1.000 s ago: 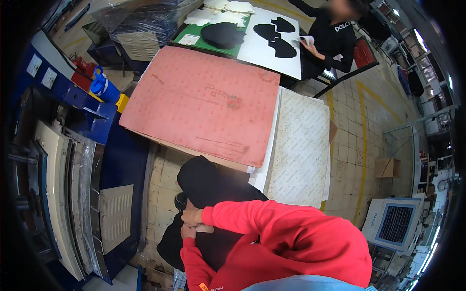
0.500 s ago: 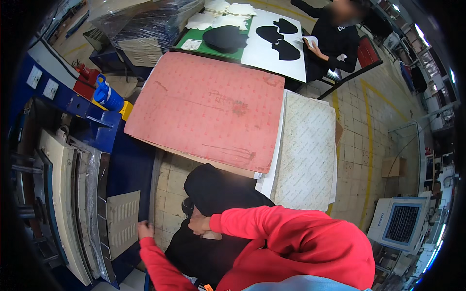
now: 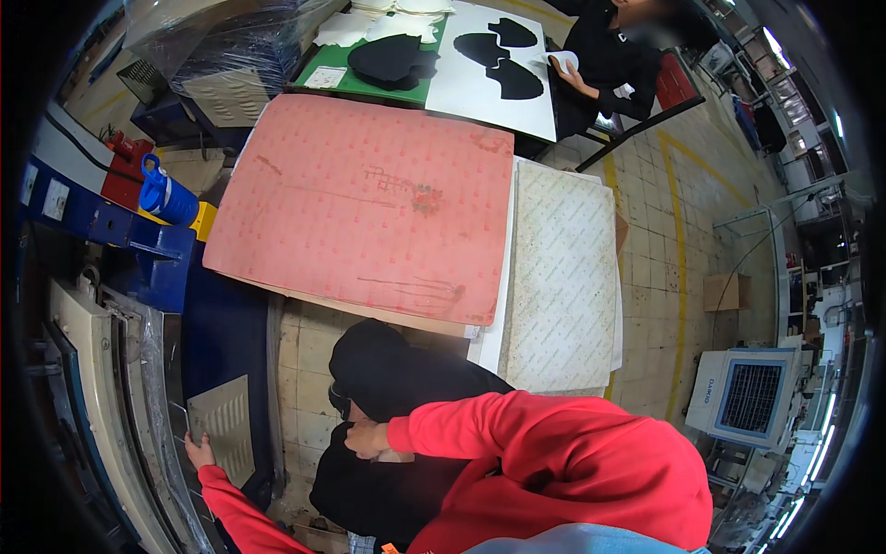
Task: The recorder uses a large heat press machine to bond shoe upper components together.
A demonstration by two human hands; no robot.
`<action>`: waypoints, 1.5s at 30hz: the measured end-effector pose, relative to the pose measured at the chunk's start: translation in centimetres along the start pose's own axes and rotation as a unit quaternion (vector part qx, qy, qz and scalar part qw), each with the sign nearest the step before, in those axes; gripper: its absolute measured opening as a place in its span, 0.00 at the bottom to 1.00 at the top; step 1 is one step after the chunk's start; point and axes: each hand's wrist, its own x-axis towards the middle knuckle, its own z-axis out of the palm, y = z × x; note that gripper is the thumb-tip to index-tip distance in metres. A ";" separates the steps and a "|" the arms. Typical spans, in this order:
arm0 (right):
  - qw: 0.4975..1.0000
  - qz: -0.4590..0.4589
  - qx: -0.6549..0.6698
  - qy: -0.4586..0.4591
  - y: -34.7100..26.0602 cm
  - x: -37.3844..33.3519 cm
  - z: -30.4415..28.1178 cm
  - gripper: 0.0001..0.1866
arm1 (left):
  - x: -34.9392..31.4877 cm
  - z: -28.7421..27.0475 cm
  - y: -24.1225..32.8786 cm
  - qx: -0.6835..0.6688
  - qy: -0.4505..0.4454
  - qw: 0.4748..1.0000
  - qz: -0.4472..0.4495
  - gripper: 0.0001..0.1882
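My left hand (image 3: pixel 199 451) is stretched out to the lower left with its fingers apart and nothing in them. It is at the edge of a vented metal panel (image 3: pixel 224 427) on the blue machine (image 3: pixel 217 346); whether it touches the panel I cannot tell. My right hand (image 3: pixel 367 439) is closed and rests low against my black trousers (image 3: pixel 406 374), beside a bit of bare ankle. What its fingers hold, if anything, is hidden. Ahead of my legs lies a large stained pink board (image 3: pixel 360 203) on a stack of sheets.
A speckled whitish sheet (image 3: pixel 563 268) lies right of the pink board. Beyond, a table bears black cut pieces (image 3: pixel 512 80) on a white board (image 3: pixel 448 60); a person in black (image 3: pixel 600 69) sits there holding something white. A blue jug (image 3: pixel 168 196) stands left, an air cooler (image 3: pixel 748 397) right.
My left hand has moved left and slightly down along the machine's panel, and its fingers have spread. The view has shifted; my right hand keeps its place by the ankle.
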 end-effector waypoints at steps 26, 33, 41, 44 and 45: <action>0.997 -0.025 -0.030 0.070 1.9 1.3 0.9 0.13 | 7.6 2.8 2.6 -0.081 0.001 0.997 0.015 0.28; 0.996 -0.025 -0.009 0.080 1.5 1.7 1.3 0.15 | 5.2 2.4 -1.7 0.025 -0.056 0.998 -0.002 0.32; 1.000 0.002 0.009 0.022 1.6 1.4 0.3 0.14 | 5.1 3.9 -1.5 0.053 -0.030 0.998 -0.010 0.35; 1.000 -0.002 0.018 0.020 1.5 1.4 0.1 0.13 | 4.8 3.3 -1.6 0.043 -0.031 0.999 0.005 0.35; 1.000 -0.002 0.010 0.017 1.6 1.3 0.1 0.13 | 4.5 3.2 -1.5 0.043 -0.031 0.999 0.006 0.35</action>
